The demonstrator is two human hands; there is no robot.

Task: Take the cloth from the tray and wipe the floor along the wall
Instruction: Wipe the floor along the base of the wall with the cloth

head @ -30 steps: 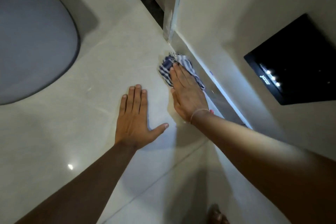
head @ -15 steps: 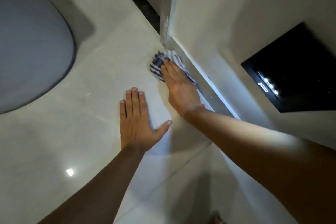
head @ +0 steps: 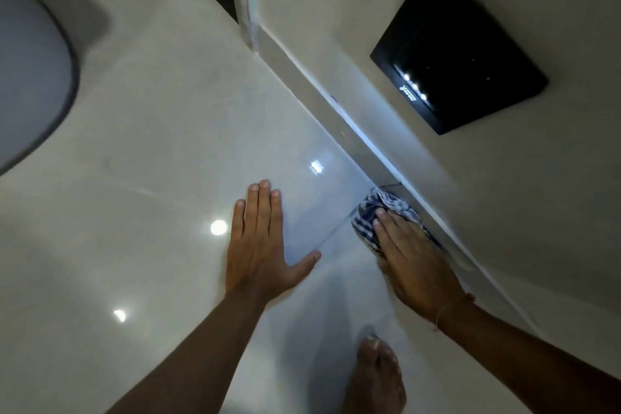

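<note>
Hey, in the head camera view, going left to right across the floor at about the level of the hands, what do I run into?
Grey rounded object at the left edge → left hand flat on the floor → blue-and-white checked cloth with the right hand pressing on it → skirting strip → wall.

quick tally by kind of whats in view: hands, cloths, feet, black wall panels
hands: 2 (left hand, right hand)
cloth: 1
bare foot: 1
black wall panel: 1
total: 5
</note>
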